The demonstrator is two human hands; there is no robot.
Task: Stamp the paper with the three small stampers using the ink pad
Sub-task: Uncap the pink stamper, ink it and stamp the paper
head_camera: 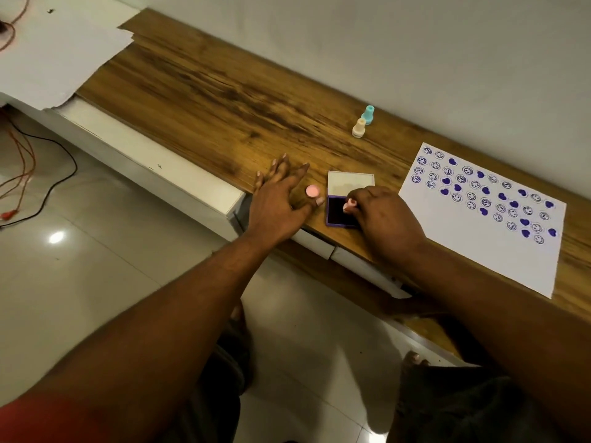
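My right hand [383, 219] grips a small pink stamper [349, 204] and holds it down on the dark pad of the open purple ink pad [339, 215], whose lid [350, 183] stands up behind. My left hand [278, 199] lies flat on the wooden table, fingers spread, holding nothing. A round pink cap [312, 190] sits by its fingertips. The teal stamper [368, 115] and the beige stamper [359, 127] stand upright farther back. The white paper [473, 244], covered with several purple smiley and heart prints, lies to the right.
The wooden table [208, 97] runs along a white wall. A white sheet [54, 49] covers its far left end. Cables [22, 174] lie on the tiled floor at the left. White drawer fronts [144, 161] sit below the table's front edge.
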